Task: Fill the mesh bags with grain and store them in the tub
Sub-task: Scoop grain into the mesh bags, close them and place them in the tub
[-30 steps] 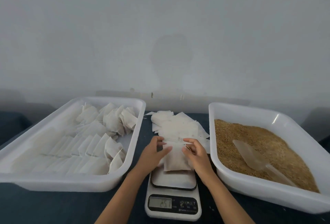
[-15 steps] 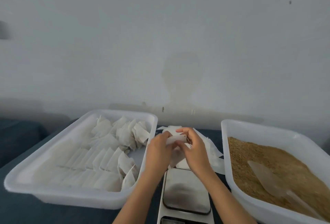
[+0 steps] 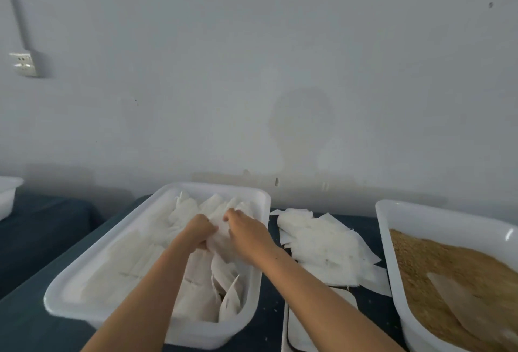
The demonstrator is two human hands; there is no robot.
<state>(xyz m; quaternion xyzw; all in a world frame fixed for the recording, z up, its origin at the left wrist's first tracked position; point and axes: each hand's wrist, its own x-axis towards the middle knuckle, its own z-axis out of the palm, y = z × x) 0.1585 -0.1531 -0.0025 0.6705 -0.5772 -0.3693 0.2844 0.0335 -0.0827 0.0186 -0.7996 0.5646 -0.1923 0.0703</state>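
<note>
A white storage tub [image 3: 84, 299] on the left holds rows of filled white mesh bags. Both hands are over its far right part. My left hand [image 3: 200, 232] and my right hand [image 3: 246, 232] pinch one filled mesh bag [image 3: 220, 235] between them, low among the other bags. A loose pile of empty mesh bags [image 3: 319, 242] lies on the dark table between the tubs. On the right stands a white tub of brown grain [image 3: 437, 262] with a translucent scoop [image 3: 465, 304] lying in it.
A white kitchen scale [image 3: 322, 321] sits at the front, between the two tubs, partly behind my right forearm. Another white container [image 3: 7, 194] shows at the far left edge. A grey wall with a socket [image 3: 23, 64] rises behind the table.
Both hands lifted the bag off the scale, carried it left and forward, and lowered it into the storage tub. The view swung left and up.
</note>
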